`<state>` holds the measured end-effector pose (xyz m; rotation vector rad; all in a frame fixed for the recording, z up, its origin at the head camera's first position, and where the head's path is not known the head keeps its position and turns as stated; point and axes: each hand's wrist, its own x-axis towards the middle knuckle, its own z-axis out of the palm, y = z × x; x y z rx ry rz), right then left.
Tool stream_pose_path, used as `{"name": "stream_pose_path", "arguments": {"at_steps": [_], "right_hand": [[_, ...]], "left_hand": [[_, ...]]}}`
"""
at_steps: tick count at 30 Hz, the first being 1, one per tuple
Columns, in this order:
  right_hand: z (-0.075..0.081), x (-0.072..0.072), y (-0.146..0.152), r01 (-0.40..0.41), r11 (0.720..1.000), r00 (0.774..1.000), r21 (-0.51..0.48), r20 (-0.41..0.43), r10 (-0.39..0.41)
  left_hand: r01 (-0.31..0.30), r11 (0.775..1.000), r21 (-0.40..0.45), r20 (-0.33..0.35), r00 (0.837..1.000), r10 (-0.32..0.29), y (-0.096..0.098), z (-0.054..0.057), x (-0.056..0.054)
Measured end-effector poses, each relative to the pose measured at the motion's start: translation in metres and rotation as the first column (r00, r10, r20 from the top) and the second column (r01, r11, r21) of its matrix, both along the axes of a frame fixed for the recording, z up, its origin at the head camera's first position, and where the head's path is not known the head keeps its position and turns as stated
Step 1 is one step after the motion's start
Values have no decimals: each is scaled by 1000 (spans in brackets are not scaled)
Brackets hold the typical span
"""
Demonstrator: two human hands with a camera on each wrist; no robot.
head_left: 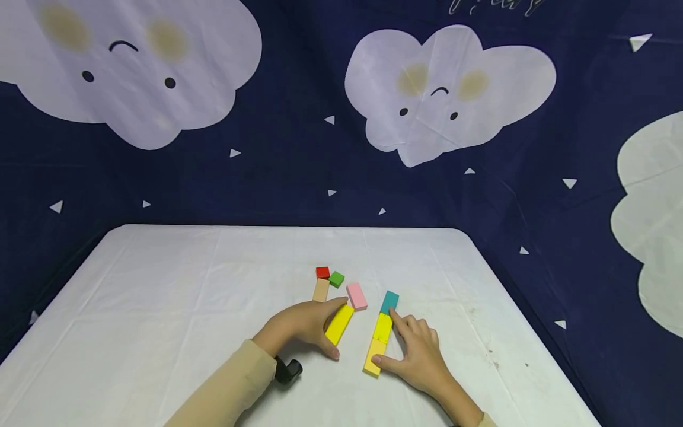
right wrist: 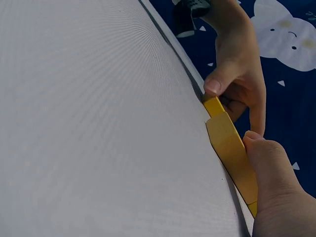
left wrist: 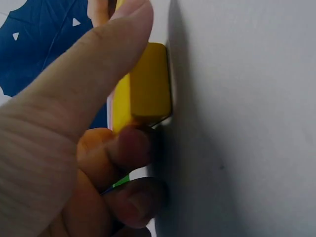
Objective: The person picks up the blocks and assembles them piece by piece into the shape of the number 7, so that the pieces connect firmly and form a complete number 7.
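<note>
Apparently aligning blocks, the left hand pinches a yellow block, nine o'clock from the block row the right hand touches, grip spread, next likely calling for steady squaring.

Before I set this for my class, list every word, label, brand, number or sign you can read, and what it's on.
Navy cloud-print backdrop: line of script at the top of the head view, cut off by the frame; unreadable. A fragment in the right wrist view is too small to read.
Colored toy blocks: no writing on visible faces.
</note>
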<state>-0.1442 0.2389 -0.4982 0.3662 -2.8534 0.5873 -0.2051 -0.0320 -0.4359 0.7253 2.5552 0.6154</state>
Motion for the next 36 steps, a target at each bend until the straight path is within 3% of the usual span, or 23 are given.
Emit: {"name": "stream_pose_path", "arguments": {"at_steps": [5,15,20,24,30,36], "right_hand": [[0,0,1,4,1000,1000,0,7,-4],[1,-1,1,10,1000,1000,5,7,-10],[0,-1,1,7,1000,1000,6,6,-7],[0,-1,1,5,1000,1000,7,4,-5],[-1,-1,2,4,1000,1000,10,0,-4],[-1,-1,3,3,1000,1000,12,10,-3]], "left_hand": [[-10,1000,5,28,1000,9,4,0,-5],[27,993,111,27,999,-30,-2,-4,-5],[26,993,119,-21,1000,-24,-2,-7,-4],[8,986,165,-59,998,2,3,-4,-7],[-31,966,257,-44,998,44,22,8,-23],[-97,957,273,-10,995,104,50,15,-54]]}}
